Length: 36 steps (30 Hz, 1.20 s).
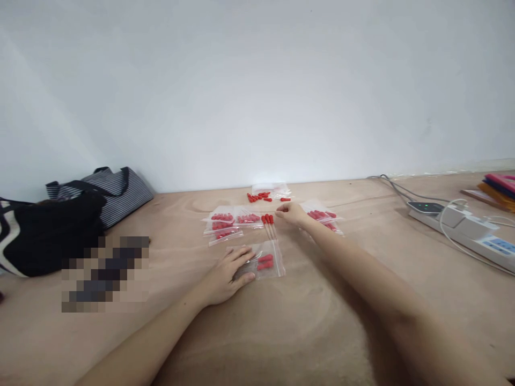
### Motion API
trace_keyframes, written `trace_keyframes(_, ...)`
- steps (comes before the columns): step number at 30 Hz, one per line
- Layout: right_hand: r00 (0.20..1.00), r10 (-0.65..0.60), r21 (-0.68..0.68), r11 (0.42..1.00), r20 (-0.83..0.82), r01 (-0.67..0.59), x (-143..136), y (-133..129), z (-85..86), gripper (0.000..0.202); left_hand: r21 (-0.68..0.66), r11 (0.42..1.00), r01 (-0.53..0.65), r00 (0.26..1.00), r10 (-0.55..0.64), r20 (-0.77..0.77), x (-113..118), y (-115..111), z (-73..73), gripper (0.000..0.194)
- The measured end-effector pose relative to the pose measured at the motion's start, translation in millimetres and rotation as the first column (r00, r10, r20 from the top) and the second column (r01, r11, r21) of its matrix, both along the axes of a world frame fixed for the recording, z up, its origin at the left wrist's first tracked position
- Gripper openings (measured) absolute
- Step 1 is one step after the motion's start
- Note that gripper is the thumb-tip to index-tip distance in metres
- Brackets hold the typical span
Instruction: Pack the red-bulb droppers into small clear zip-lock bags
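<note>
My left hand [231, 274] lies flat, fingers spread, on the left part of a clear zip bag [277, 268] that has red-tipped pieces [264, 261] in it. Beyond the bag, red-headed droppers [267, 219] with thin pale stems lie side by side. To their right my right hand [292, 213] is closed, its fingertips together near the red heads; whatever it grips is too small to make out. Filled bags [223, 225] of red pieces are stacked on the left, and more bags [322, 215] lie behind my right wrist.
Loose red pieces [257, 197] and clear bags [273, 190] lie near the wall. A black bag [52, 230] and striped bag [124, 195] stand left. At right are a power strip [475, 233], cables, a small device [428, 207] and colourful folded items [501, 190].
</note>
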State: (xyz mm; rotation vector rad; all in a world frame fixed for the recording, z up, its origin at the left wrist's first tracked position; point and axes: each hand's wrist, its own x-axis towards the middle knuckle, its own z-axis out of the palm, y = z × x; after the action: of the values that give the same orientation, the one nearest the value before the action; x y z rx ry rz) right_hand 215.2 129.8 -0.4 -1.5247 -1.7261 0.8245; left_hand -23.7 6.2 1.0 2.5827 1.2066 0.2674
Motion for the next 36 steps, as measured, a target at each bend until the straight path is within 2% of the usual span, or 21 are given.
trace_keyframes(3,0.998,-0.061,0.005,0.998,0.023,0.061,-16,14,-7.0,0.012,-0.013,1.000,-0.002,1.000,0.002,0.008,0,-1,0.9,0.045)
trace_keyframes(8,0.997,-0.082,-0.040,0.996,-0.002,0.082,-28,14,-14.7,0.012,-0.026,1.000,-0.004,1.000,0.005,0.016,1,-2,2.5,0.045)
trace_keyframes(12,0.992,-0.074,-0.035,0.997,-0.101,0.071,-11,-2,-11.6,0.016,-0.022,1.000,-0.020,1.000,0.020,0.006,1,-3,3.7,0.046)
trace_keyframes(15,0.974,-0.083,0.014,0.996,-0.210,0.088,12,-26,-10.2,0.018,-0.023,1.000,-0.018,1.000,0.018,-0.005,1,-2,2.8,0.046)
trace_keyframes(17,0.924,-0.091,0.086,0.988,-0.371,0.132,27,-46,-12.4,0.025,-0.020,1.000,-0.012,1.000,0.012,-0.003,0,-1,1.1,0.045)
trace_keyframes(20,0.827,-0.100,0.110,0.975,-0.554,0.192,38,-72,-19.0,0.036,-0.017,1.000,-0.006,1.000,0.006,-0.001,-1,1,-1.3,0.045)
trace_keyframes(24,0.755,-0.149,0.076,0.964,-0.639,0.255,31,-88,-24.9,0.037,-0.017,1.000,-0.011,1.000,0.011,-0.001,-1,2,-1.6,0.045)
trace_keyframes(29,0.681,-0.193,0.018,0.957,-0.707,0.290,13,-87,-26.1,0.034,-0.025,1.000,-0.017,1.000,0.017,-0.008,0,0,-0.3,0.046)
trace_keyframes(32,0.624,-0.211,-0.061,0.965,-0.752,0.253,3,-90,-28.4,0.033,-0.025,0.999,-0.021,1.000,0.021,-0.002,0,0,-0.2,0.048)
trace_keyframes(36,0.579,-0.151,-0.122,0.989,-0.801,0.089,-11,-101,-31.1,0.035,-0.027,0.999,-0.038,0.999,0.038,0.004,2,-2,0.5,0.055)
